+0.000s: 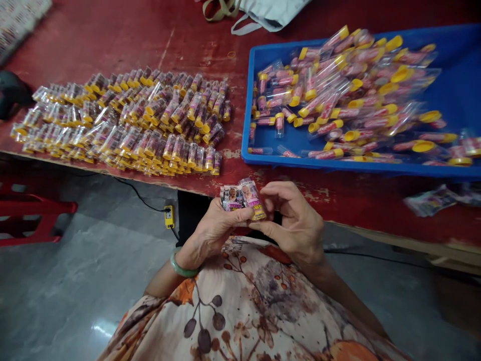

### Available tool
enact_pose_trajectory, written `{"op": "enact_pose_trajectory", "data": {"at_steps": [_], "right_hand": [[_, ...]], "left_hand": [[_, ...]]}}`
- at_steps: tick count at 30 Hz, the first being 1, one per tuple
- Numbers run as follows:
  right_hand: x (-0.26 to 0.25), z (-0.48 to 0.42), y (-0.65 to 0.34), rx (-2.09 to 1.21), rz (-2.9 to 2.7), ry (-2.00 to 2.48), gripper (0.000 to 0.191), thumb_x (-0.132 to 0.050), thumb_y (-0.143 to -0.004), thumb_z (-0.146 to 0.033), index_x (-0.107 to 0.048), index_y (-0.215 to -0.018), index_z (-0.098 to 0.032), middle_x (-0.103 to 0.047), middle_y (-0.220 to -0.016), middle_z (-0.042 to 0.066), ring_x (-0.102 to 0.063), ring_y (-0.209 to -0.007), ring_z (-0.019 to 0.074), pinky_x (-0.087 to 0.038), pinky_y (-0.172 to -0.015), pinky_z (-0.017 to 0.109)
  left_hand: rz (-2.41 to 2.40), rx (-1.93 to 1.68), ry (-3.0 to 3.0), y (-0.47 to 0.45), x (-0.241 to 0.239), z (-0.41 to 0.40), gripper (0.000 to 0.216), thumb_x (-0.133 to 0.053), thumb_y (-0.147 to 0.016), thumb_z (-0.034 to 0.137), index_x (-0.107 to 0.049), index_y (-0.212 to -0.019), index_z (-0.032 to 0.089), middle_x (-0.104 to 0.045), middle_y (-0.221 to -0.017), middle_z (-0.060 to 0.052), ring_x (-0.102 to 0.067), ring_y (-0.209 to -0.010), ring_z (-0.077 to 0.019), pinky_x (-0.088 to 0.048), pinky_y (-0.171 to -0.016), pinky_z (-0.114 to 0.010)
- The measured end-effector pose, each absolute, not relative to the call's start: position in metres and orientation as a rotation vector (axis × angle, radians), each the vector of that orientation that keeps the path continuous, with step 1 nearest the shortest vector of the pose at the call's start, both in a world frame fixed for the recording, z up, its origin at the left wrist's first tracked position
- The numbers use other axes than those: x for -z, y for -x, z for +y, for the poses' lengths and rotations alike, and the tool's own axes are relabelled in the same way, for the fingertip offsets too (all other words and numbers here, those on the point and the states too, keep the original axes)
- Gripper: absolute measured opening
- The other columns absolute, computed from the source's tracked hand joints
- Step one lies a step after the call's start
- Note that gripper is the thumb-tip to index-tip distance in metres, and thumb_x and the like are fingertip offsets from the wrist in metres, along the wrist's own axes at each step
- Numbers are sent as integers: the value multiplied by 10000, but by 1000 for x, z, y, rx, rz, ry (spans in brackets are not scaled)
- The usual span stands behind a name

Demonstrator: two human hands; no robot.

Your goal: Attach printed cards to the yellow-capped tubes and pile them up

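At our red tabletop (131,35), our left hand (218,223) pinches, and our right hand (296,220) curls just right of, some small packets (230,194); we can't tell if the right touches. The top packet (251,195) points away from us, far end leaning left.

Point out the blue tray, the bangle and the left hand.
Blue tray (460,82): head view, on the bare floor near its right end.
Bangle (182,269): head view, on the band's lower edge in the picture.
Left hand (213,226): head view, on the back of the hand.
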State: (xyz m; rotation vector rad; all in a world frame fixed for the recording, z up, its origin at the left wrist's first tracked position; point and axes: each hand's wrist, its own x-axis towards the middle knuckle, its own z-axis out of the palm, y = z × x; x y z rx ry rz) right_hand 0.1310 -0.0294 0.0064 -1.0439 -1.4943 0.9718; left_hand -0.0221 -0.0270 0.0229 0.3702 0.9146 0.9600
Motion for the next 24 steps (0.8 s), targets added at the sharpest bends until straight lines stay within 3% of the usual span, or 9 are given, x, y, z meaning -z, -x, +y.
{"op": "enact_pose_trajectory", "data": {"at_steps": [5, 9, 14, 19, 24], "right_hand": [[-13, -33, -133, -850, -1530, 1011, 291, -720, -768, -166, -635, -1043, -211, -587, -1020, 64, -505, -673, 120, -451, -540, 272], [-16, -32, -130, -648, -1606, 970, 189, -654, -806, -145, -668, -981, -217, -631, -955, 65, -598, -783, 183, -508, -622, 324], [-15, -35, -125, -415, -1669, 965, 270, -608, -809, -79, -670, -1021, -233, -645, -953, 60, -631, -796, 188, -529, -632, 325], [-12, -39, -123, -198, -1770, 970, 300, -620, -793, -39, -673, -1031, -214, -645, -944, 68, -634, -778, 183, -530, -619, 305], [-13, -39, -123, -149, -1772, 937, 310, -628, -785, -29, -680, -1026, -216, -652, -927, 56, -639, -740, 182, -528, -606, 305]], "left_hand": [[935, -958, -370, 24, -22, -28, 353, -900, -523, 312, -725, -780, 144, -703, -741, -39, -637, -630, -133, -526, -628, -239], [933, -945, -377, 27, -20, -30, 369, -899, -520, 331, -724, -781, 139, -707, -751, -56, -650, -629, -154, -546, -640, -271], [889, -960, -385, 27, -22, -32, 304, -868, -590, 291, -718, -810, 144, -705, -780, -52, -660, -667, -160, -564, -672, -289], [888, -976, -353, 27, -22, -33, 355, -896, -532, 285, -710, -790, 129, -693, -768, -55, -647, -646, -167, -566, -630, -300], [907, -944, -372, 27, -19, -35, 354, -883, -563, 312, -713, -815, 130, -702, -768, -71, -657, -642, -169, -550, -622, -277]]}}
